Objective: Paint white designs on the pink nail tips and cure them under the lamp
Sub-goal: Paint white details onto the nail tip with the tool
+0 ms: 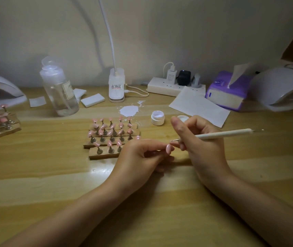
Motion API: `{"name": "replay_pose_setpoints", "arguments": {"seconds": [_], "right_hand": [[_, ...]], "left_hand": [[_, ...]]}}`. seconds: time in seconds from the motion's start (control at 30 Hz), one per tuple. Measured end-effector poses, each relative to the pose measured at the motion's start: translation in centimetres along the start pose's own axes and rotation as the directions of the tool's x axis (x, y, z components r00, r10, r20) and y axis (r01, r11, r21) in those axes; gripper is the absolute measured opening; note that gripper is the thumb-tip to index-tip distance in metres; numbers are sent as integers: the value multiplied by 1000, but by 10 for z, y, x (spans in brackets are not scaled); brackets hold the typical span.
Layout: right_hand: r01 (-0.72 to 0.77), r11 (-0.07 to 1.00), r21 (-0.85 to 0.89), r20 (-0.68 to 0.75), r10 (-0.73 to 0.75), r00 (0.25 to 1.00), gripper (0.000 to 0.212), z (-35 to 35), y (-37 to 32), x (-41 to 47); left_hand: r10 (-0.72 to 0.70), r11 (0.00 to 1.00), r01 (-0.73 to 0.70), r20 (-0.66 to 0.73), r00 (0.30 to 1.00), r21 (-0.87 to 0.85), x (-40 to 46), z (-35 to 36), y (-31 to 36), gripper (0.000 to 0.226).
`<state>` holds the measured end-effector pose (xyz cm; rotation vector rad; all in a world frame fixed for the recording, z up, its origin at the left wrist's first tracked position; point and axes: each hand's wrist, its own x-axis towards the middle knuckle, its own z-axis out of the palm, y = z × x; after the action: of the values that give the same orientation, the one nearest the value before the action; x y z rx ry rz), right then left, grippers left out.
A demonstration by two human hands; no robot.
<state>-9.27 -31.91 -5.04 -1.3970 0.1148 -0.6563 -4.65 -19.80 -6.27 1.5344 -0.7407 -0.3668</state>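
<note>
Pink nail tip (168,149) between left hand (142,157) fingertips, brush (222,134) beside.

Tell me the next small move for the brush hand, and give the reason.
Probably bring the brush tip down the last short gap onto the pink nail tip. The left hand pinches that tip, which still looks plain pink, and the right hand holds the brush with its tip just above it. Whether the brush carries paint is too small to tell.
</note>
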Motion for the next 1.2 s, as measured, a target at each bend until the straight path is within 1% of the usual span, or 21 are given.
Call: {"name": "replay_pose_setpoints", "arguments": {"seconds": [0.1,0.17,0.33,0.47,0.6,0.77,1.03,1.2], "right_hand": [[-2,1000,20,17,2,1000,39,1,3,1],[5,1000,27,8,-6,1000,43,-1,6,1],[18,998,-65,4,-18,1000,40,-3,9,2],[21,996,-82,8,-20,1000,40,-3,8,3],[17,996,-86,11,-16,1000,38,-3,10,4],[3,998,-61,21,-1,1000,37,-3,11,5],[1,998,-66,36,2,999,39,-4,13,6],[3,997,-73,35,0,999,39,-3,13,6]], "left_hand": [[20,999,-21,16,1000,28,1,0,0,21],[24,999,-25,33,999,32,1,1,1,18],[22,999,-23,42,999,30,1,1,0,18],[28,999,-29,37,999,25,1,1,0,19],[35,999,-36,25,999,38,2,1,-2,33],[37,998,-38,23,999,45,1,2,0,37],[32,998,-33,27,999,54,2,2,0,31],[31,998,-33,26,999,53,2,2,-1,33]]}}
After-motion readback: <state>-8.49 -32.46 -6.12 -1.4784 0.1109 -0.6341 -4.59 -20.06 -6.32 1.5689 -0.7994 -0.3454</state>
